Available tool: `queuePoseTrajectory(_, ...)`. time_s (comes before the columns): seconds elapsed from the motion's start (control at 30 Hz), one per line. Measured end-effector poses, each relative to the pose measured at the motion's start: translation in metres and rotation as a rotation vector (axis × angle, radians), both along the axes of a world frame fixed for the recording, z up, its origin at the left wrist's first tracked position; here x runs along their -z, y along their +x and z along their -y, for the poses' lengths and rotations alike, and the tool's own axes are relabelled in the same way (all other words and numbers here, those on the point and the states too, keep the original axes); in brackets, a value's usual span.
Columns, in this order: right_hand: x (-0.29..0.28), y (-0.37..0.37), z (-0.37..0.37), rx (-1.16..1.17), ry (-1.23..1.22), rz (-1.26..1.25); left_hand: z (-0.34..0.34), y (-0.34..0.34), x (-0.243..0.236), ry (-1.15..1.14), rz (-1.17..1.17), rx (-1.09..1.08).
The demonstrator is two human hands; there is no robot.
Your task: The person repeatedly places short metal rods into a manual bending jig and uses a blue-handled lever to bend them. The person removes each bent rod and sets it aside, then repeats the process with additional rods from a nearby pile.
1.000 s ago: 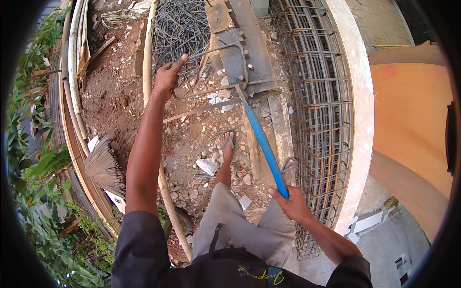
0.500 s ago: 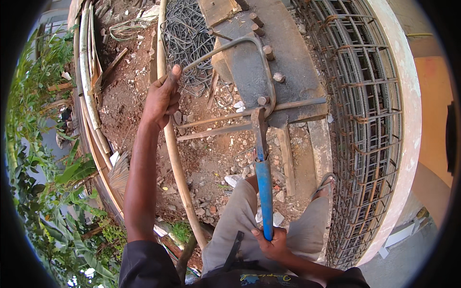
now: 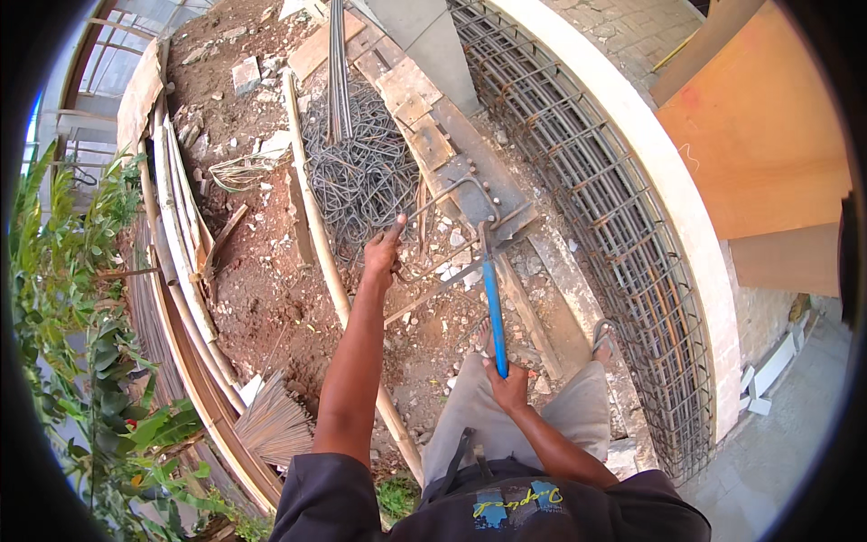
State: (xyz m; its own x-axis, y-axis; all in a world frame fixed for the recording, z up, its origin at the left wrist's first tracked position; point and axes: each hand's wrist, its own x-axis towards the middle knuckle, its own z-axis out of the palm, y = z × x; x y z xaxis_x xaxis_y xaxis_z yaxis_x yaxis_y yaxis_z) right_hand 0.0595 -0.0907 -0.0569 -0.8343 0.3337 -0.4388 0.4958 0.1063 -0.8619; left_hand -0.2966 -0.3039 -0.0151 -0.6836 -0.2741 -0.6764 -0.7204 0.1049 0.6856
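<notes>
My left hand (image 3: 381, 256) is closed around a bent steel rod (image 3: 441, 196), thumb up along it. The rod runs from the hand toward the bench, bends into a square-cornered loop and comes back below the hand. My right hand (image 3: 511, 387) grips the lower end of a bar-bending wrench (image 3: 492, 303) with a blue handle. The wrench's bare metal head meets the rod at the near end of the bench (image 3: 477, 143), beside short upright steel pegs. The exact contact is too small to make out.
A tangled heap of bent rods (image 3: 354, 176) lies left of the bench, with straight bars (image 3: 339, 81) across it. A long rebar cage (image 3: 591, 163) runs along the right, beside a pale wall edge (image 3: 664, 172). A bamboo pole (image 3: 314, 194) crosses the rubble at left.
The view has tilted and drawn back, showing more of the bench and surroundings. Both hands keep their holds on the rod and the wrench.
</notes>
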Motion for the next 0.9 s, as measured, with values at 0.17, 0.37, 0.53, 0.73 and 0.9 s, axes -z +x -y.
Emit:
queuePoseTrajectory(0.17,-0.133,0.019,-0.121,-0.066,0.216,0.070,-0.021,0.047,-0.082,0.130,-0.182,-0.192)
queuePoseTrajectory(0.37,-0.204,-0.025,-0.151,0.075,0.397,0.178,-0.091,0.099,-0.104,-0.648,-0.798,-0.159)
queuePoseTrajectory(0.53,-0.177,-0.010,-0.116,0.304,0.069,0.201,-0.114,0.062,-0.155,-0.288,-0.995,-0.087)
queuePoseTrajectory(0.73,-0.173,0.035,-0.079,0.354,-0.014,0.302,-0.104,-0.030,-0.172,-0.044,-1.323,0.248)
queuePoseTrajectory(0.9,-0.162,0.085,-0.087,0.299,0.069,0.384,-0.068,-0.066,-0.134,-0.045,-1.367,0.494)
